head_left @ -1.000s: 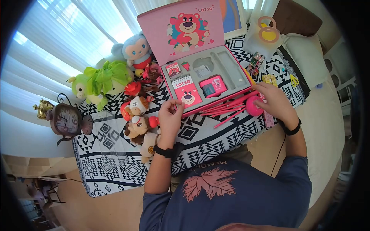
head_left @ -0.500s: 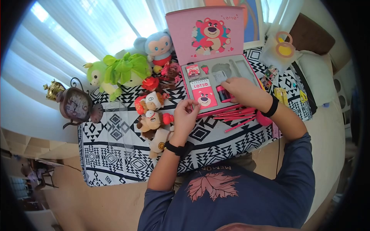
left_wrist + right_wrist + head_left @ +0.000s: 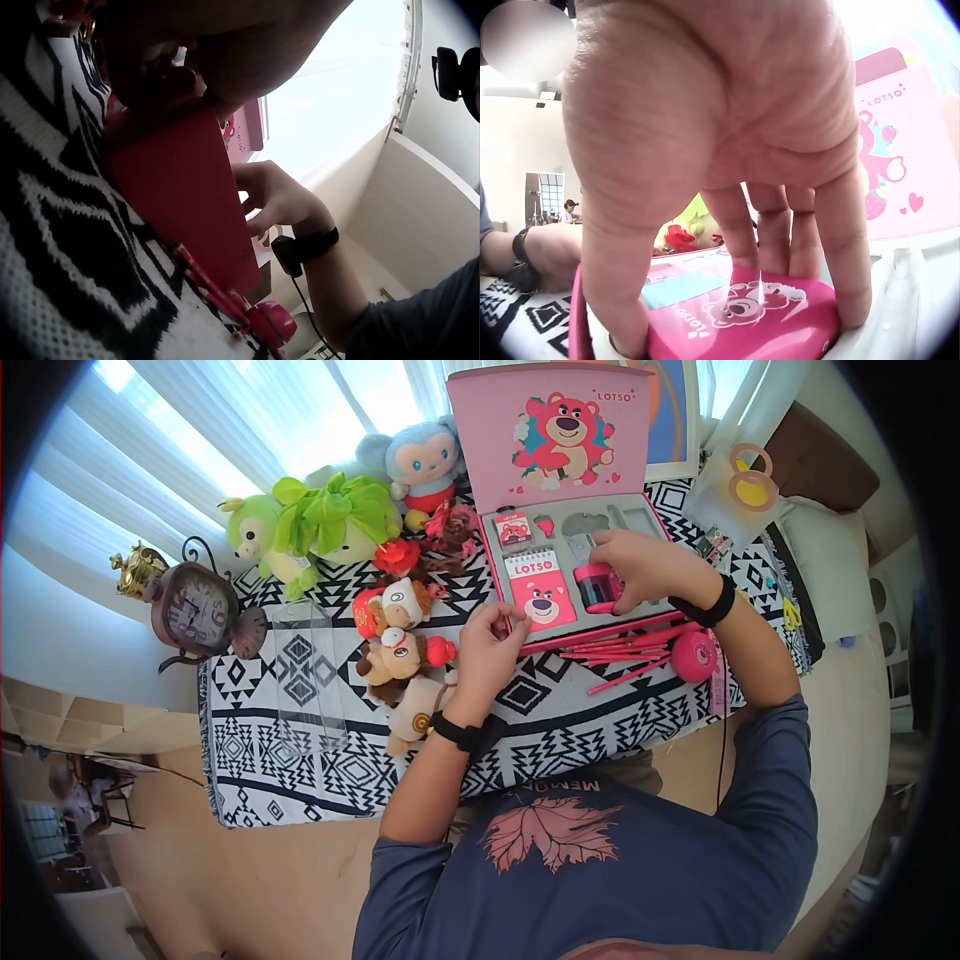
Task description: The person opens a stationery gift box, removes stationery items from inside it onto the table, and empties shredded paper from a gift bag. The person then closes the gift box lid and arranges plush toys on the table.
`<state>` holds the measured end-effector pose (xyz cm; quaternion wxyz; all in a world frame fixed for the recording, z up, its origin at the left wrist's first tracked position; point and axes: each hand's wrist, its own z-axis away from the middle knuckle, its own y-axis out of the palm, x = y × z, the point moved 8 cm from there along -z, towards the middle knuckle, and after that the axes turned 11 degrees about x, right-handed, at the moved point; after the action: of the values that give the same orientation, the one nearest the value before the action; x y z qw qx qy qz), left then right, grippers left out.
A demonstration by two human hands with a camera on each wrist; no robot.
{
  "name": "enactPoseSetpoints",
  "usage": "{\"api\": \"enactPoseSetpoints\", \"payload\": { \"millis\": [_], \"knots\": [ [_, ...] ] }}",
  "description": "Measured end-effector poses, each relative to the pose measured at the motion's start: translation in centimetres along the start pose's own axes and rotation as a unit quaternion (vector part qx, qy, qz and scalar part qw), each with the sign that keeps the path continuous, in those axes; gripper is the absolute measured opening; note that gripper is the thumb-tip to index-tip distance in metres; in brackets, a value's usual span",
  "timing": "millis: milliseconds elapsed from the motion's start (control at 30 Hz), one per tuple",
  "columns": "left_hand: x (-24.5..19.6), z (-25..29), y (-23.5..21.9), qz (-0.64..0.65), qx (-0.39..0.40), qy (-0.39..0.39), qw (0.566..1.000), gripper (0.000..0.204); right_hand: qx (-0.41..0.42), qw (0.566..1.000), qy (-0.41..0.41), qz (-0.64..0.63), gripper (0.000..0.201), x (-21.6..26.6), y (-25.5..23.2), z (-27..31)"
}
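Observation:
A pink gift box point(image 3: 560, 639) stands with its LOTSO bear lid point(image 3: 490, 440) raised. In its grey moulded tray lies a spiral notepad point(image 3: 540, 596) with a pink bear on the cover, below a small bear-printed box point(image 3: 514, 532) and a strawberry-shaped piece point(image 3: 544, 525). My right hand point(image 3: 648, 565) reaches over the tray and grips a pink pencil sharpener point(image 3: 742, 322) with a dark window, thumb and fingers on opposite sides. My left hand point(image 3: 488, 655) holds the box's front left edge, with fingertips right by the notepad's lower corner.
Pink pencils point(image 3: 630, 650) and a round pink item point(image 3: 693, 656) lie before the box. Left are plush toys point(image 3: 410, 650), a clear plastic cover point(image 3: 305, 680) and a clock point(image 3: 195, 610). A translucent bag point(image 3: 735, 495) and yellow scissors point(image 3: 792, 613) are at right.
My right hand has moved left from the round pink item beside the box onto the pencil sharpener in the tray. My left hand has stayed at the front edge. The head view has shifted.

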<state>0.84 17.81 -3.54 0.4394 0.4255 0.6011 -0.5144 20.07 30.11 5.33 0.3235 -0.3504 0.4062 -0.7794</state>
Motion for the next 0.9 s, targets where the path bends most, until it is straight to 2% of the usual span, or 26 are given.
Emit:
{"api": "enactPoseSetpoints", "payload": {
  "millis": [67,133,167,233,267,300,367,400,433,500,567,600,667,733,833,900],
  "knots": [
    [-0.2,-0.1,0.0,-0.008,0.001,0.001,1.000,0.012,-0.016,1.000,-0.010,0.017,0.063,-0.5,0.1,0.6],
    [-0.1,0.0,0.1,-0.008,0.004,0.000,1.000,0.014,-0.077,0.995,-0.040,-0.038,0.062,-0.6,-0.9,1.7],
    [0.0,-0.1,0.1,-0.006,0.003,-0.003,1.000,0.014,-0.074,0.996,-0.041,-0.038,0.062,-0.5,-1.0,2.4],
    [0.1,0.0,0.1,0.002,0.001,-0.005,1.000,0.014,-0.137,0.952,-0.014,-0.273,0.061,-1.8,-1.8,4.2],
    [-0.1,0.0,0.1,-0.005,0.001,0.001,1.000,0.015,-0.170,0.947,-0.015,-0.271,0.064,-2.7,-2.1,4.9],
    [-0.1,0.1,0.1,-0.003,0.000,-0.004,1.000,0.015,-0.165,0.948,-0.015,-0.273,0.064,-2.7,-1.8,5.2],
    [0.2,0.0,0.1,0.016,0.005,-0.020,1.000,0.015,-0.214,0.938,-0.077,-0.264,0.065,-0.7,-2.6,6.7],
    [0.3,0.0,0.1,0.008,0.002,-0.016,1.000,0.016,-0.205,0.963,-0.099,-0.145,0.065,1.7,-2.9,7.7],
    [0.2,0.0,0.1,0.008,0.004,-0.017,1.000,0.016,-0.205,0.963,-0.098,-0.147,0.065,3.1,-2.1,7.8],
    [0.1,-0.1,0.1,-0.009,0.007,-0.023,1.000,0.017,-0.109,0.973,-0.124,-0.162,0.065,6.4,0.5,7.5],
    [0.2,-0.1,0.1,-0.003,0.006,-0.022,1.000,0.017,-0.074,0.976,-0.156,-0.134,0.065,8.8,3.5,7.0],
    [0.2,0.0,0.1,0.004,0.004,-0.021,1.000,0.018,-0.098,0.968,-0.191,-0.129,0.064,9.8,4.7,7.1],
    [0.4,0.0,0.1,0.008,0.003,-0.020,1.000,0.018,-0.095,0.971,-0.196,-0.100,0.063,11.5,6.3,6.7],
    [0.3,0.0,0.1,0.013,0.004,-0.018,1.000,0.018,-0.066,0.977,-0.194,-0.049,0.060,12.5,7.4,6.8],
    [0.3,-0.1,0.1,0.012,0.004,-0.022,1.000,0.018,-0.026,0.976,-0.213,-0.040,0.062,12.3,8.6,8.0],
    [0.2,0.0,0.1,0.021,0.001,-0.013,1.000,0.017,-0.034,0.981,-0.185,-0.047,0.062,11.4,8.0,9.2]
  ]
}}
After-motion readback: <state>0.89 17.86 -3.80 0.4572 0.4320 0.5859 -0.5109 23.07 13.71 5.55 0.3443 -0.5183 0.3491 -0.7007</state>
